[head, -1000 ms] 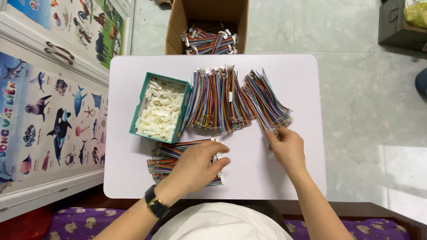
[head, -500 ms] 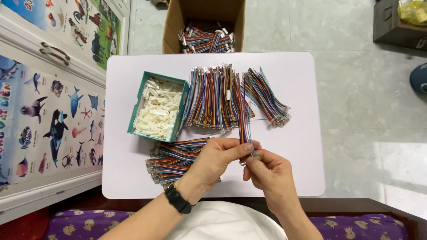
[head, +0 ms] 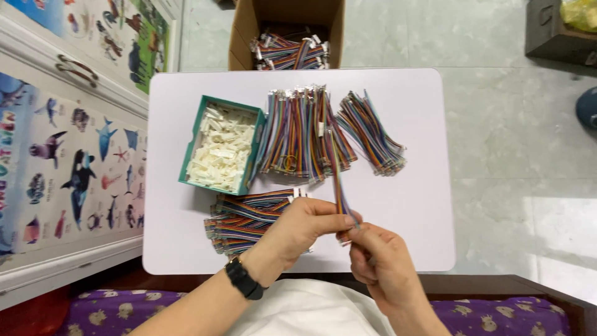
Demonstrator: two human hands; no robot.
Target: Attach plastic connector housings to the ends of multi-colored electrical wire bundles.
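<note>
My left hand (head: 306,228) and my right hand (head: 380,260) meet near the front edge of a white table (head: 410,205). Together they pinch the near end of a single multicoloured ribbon cable (head: 336,174), which stretches away from me over the table. A black watch sits on my left wrist. Under my left hand lies a stack of the same rainbow cables (head: 245,218). A large pile of cables (head: 301,134) lies in the table's middle, a smaller bundle (head: 372,132) to its right.
A teal box (head: 219,149) full of small white plastic connectors stands on the table's left. A cardboard box (head: 287,34) holding more cables sits on the floor beyond the table. A drawer cabinet with sea-animal pictures (head: 68,162) runs along the left.
My right hand left the right-hand bundle and came toward me carrying one cable. My left hand lifted off the near stack and joined it at the cable's end.
</note>
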